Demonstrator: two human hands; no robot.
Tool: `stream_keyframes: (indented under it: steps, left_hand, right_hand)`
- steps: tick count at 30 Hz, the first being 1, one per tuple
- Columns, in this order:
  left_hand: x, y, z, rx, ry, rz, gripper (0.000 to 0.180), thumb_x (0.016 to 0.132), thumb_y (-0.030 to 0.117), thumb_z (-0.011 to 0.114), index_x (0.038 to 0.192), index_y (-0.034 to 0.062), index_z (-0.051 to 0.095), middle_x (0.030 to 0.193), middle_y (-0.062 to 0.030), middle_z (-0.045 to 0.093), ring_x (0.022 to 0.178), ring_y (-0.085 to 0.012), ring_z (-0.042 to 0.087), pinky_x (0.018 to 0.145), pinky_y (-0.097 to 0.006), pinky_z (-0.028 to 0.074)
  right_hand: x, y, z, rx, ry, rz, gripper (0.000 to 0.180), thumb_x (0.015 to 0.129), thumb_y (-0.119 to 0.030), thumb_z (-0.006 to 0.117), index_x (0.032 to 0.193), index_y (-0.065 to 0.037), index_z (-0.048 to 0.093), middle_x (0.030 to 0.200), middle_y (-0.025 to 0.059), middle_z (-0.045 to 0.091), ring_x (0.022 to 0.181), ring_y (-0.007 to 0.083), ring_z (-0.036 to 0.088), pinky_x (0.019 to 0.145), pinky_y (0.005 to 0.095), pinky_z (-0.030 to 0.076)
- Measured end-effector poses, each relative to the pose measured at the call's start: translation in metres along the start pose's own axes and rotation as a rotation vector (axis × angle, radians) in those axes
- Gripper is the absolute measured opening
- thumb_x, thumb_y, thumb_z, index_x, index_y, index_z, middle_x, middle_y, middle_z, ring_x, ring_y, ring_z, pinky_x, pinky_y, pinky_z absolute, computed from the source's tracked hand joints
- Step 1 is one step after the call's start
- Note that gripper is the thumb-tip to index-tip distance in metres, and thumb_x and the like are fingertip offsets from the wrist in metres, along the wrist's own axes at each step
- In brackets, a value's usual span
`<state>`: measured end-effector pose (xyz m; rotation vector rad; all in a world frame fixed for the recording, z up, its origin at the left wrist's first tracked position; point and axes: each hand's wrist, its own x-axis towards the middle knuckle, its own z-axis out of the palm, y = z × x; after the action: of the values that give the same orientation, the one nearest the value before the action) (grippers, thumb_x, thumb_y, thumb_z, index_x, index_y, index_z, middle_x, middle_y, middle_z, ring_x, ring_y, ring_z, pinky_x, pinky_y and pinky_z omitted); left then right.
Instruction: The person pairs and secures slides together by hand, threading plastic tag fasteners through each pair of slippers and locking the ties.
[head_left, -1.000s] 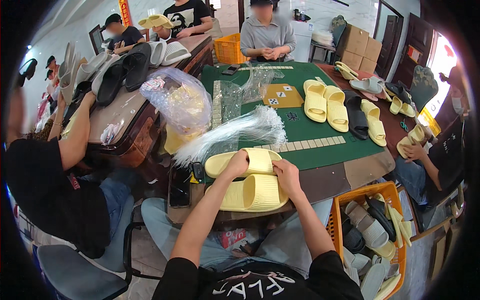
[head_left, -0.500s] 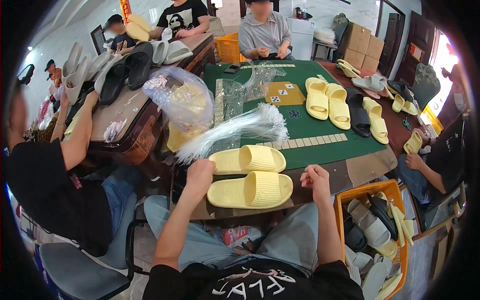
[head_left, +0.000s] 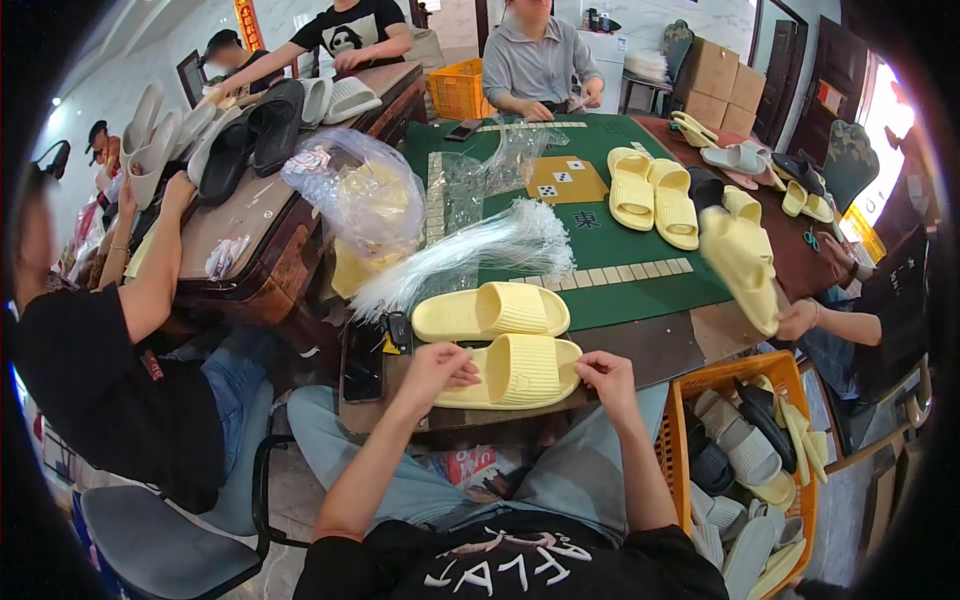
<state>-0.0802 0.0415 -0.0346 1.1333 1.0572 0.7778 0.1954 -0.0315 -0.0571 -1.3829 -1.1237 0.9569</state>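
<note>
Your left hand [head_left: 437, 365] pinches the heel end of the near yellow slipper [head_left: 515, 371] on the bench [head_left: 650, 345]; your right hand [head_left: 603, 374], curled narrow, touches its toe. It overhangs the edge, so a careless tug could drop it into your lap.

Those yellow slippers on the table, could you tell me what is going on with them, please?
A seated person has two pale yellow slide slippers lying side by side at the near table edge. The left hand and right hand sit at either end of the nearer slipper; the farther slipper lies untouched behind it, beside a bundle of clear plastic ties. To the right, a co-worker's hand holds up another yellow slipper above an orange crate of slippers.
</note>
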Motion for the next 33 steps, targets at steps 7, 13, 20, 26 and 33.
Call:
stream_keyframes:
  steps: [7, 13, 20, 26, 33]
  left_hand:
    - [0.029, -0.027, 0.042, -0.135, -0.220, -0.073, 0.008, 0.089, 0.004, 0.052, 0.091, -0.0030, 0.056, 0.087, -0.0102, 0.063, 0.079, -0.0166, 0.063, 0.070, -0.027, 0.053]
    - [0.047, -0.040, 0.064, -0.115, -0.223, 0.006, 0.026, 0.083, -0.005, 0.053, 0.109, -0.0072, 0.056, 0.098, -0.0108, 0.063, 0.082, -0.0141, 0.061, 0.072, -0.026, 0.051]
    - [0.029, -0.009, 0.052, 0.249, -0.248, 0.003, 0.018, 0.081, 0.000, 0.057, 0.096, -0.0042, 0.065, 0.081, -0.0085, 0.067, 0.068, -0.0130, 0.061, 0.058, -0.028, 0.049]
    - [-0.013, 0.037, 0.066, 1.149, 0.307, 0.756, 0.008, 0.076, 0.008, 0.061, 0.083, 0.0058, 0.065, 0.075, -0.0097, 0.063, 0.066, -0.0293, 0.061, 0.056, -0.036, 0.047]
    - [0.018, 0.032, 0.110, 0.624, -0.225, 0.871, 0.018, 0.078, 0.010, 0.065, 0.094, 0.0033, 0.065, 0.093, -0.0106, 0.063, 0.076, -0.0253, 0.062, 0.067, -0.032, 0.048]
  right_hand:
    - [-0.002, -0.002, 0.007, -0.233, 0.002, -0.224, 0.013, 0.077, -0.004, 0.065, 0.089, -0.001, 0.068, 0.069, 0.0045, 0.052, 0.065, 0.0126, 0.051, 0.058, 0.0249, 0.040]
    - [-0.007, -0.007, 0.012, -0.386, -0.031, -0.292, 0.013, 0.076, -0.003, 0.064, 0.088, 0.000, 0.067, 0.069, 0.0067, 0.051, 0.066, 0.0159, 0.051, 0.059, 0.0266, 0.041]
    - [-0.008, -0.006, 0.012, -0.372, 0.055, -0.376, 0.005, 0.074, -0.003, 0.065, 0.078, 0.000, 0.065, 0.068, 0.0086, 0.050, 0.062, 0.0192, 0.052, 0.057, 0.0289, 0.042]
    - [-0.012, -0.015, 0.016, -0.282, 0.204, -0.401, 0.007, 0.079, -0.002, 0.061, 0.076, 0.003, 0.056, 0.070, 0.0091, 0.048, 0.058, 0.0181, 0.049, 0.053, 0.0283, 0.040]
    - [-0.020, -0.032, 0.022, -0.402, 0.177, -0.562, 0.008, 0.081, -0.002, 0.061, 0.078, 0.002, 0.054, 0.070, 0.0097, 0.046, 0.054, 0.0192, 0.048, 0.049, 0.0297, 0.038]
